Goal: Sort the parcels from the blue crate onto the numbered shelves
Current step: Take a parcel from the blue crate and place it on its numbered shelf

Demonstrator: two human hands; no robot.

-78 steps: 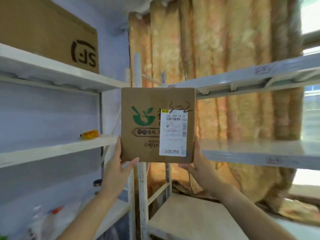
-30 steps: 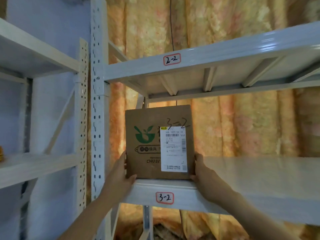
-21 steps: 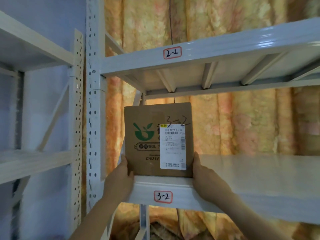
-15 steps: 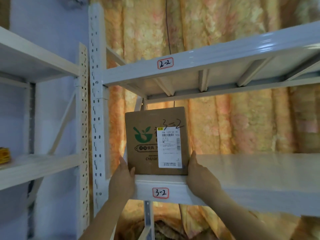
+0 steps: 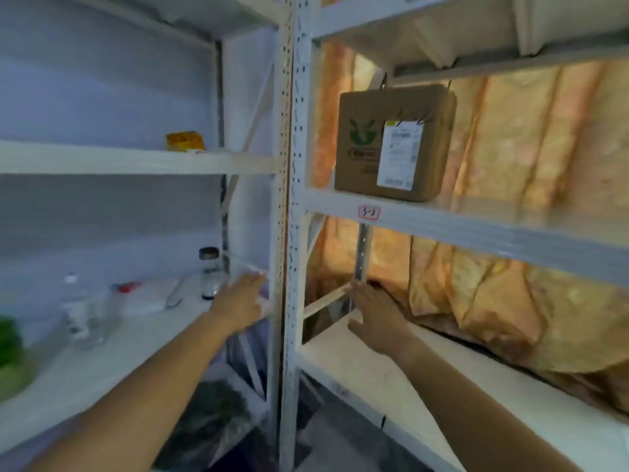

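There's the brown cardboard parcel (image 5: 391, 141), green logo and white shipping label facing us. It stands upright on the white metal shelf (image 5: 493, 229) of the right-hand rack, right at the shelf's left end and close to the front edge. Just below it, on the shelf's front, sits a small red-edged tag (image 5: 368, 212) reading 3-2. The box stands free of both hands, and both arms reach out well below it.

The left hand (image 5: 240, 301) hangs in front of the left rack's lower board, just beside the white perforated upright post (image 5: 289, 233). Its fingers are stretched forward and loose, with nothing in them. The right hand (image 5: 376, 318) hovers on the other side of that post, over the pale lower shelf board (image 5: 391, 379). Its fingers are straight, its thumb spread, and it is empty too.

Over on the left rack, a small orange packet (image 5: 184, 141) lies on the middle board. Lower down, a clear glass jar with a dark lid (image 5: 210, 272) stands near some see-through containers (image 5: 92, 318), too blurred to name. An orange-yellow patterned curtain (image 5: 531, 137) hangs behind the right rack.
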